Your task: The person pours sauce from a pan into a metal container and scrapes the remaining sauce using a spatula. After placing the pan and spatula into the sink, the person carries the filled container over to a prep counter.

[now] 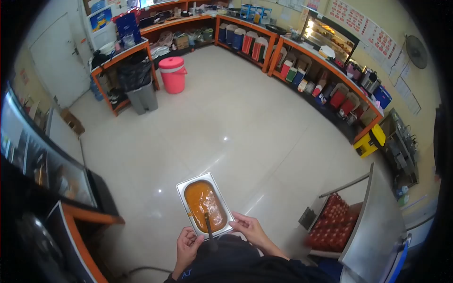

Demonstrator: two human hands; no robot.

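Between my two hands is a rectangular steel food pan point(180, 188) filled with orange-brown sauce point(196, 193). A dark-handled utensil point(209, 226) stands in the sauce, its handle leaning towards my body; its lower end is sunk out of sight. My left hand point(188, 247) grips the pan's near left corner, thumb near the rim. My right hand point(250, 229) holds the near right corner, with fingers partly under the edge. The pan is held in front of my waist, above the tiled floor.
Right of me stands a steel table point(365, 226) with egg trays point(332, 221) beneath. An orange-framed stand point(71, 231) and a glass-fronted cabinet point(47, 160) are at left. Further off are a pink bucket point(173, 78), a grey bin point(143, 98), a yellow bin point(368, 143) and orange-edged counters point(325, 70).
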